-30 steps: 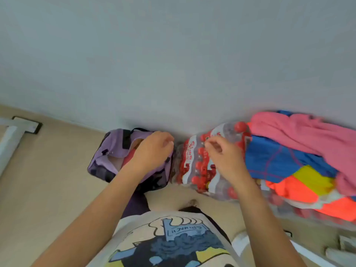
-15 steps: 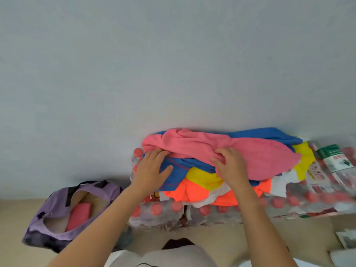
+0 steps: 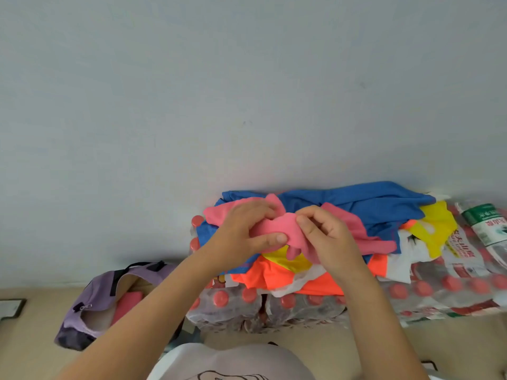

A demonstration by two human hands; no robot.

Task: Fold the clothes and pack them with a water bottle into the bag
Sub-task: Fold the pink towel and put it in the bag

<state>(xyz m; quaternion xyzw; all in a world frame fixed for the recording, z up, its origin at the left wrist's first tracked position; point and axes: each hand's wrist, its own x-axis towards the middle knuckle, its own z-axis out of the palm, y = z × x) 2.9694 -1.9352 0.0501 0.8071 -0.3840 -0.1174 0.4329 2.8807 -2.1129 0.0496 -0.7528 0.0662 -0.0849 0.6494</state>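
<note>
A pink garment (image 3: pixel 277 227) lies bunched on top of a heap of clothes: blue (image 3: pixel 365 204), yellow (image 3: pixel 436 229) and orange (image 3: pixel 274 278) pieces. My left hand (image 3: pixel 244 234) and my right hand (image 3: pixel 326 237) both grip the pink garment close together at its middle. The heap rests on shrink-wrapped packs of water bottles (image 3: pixel 241 305) with red caps. To the left on the floor stands an open purple bag (image 3: pixel 109 300) with a folded pink item (image 3: pixel 126 303) inside.
A pale wall runs right behind the heap. More bottle packs (image 3: pixel 452 292) and a green-labelled package (image 3: pixel 488 226) lie at the right. The beige floor (image 3: pixel 30 338) spreads out left of the bag, with a dark-edged floor plate (image 3: pixel 11 308) at the far left.
The view swung right from the bag to the clothes heap. Both hands left the bag and bottle pack, reached the pink garment, then drew together and gathered it up.
</note>
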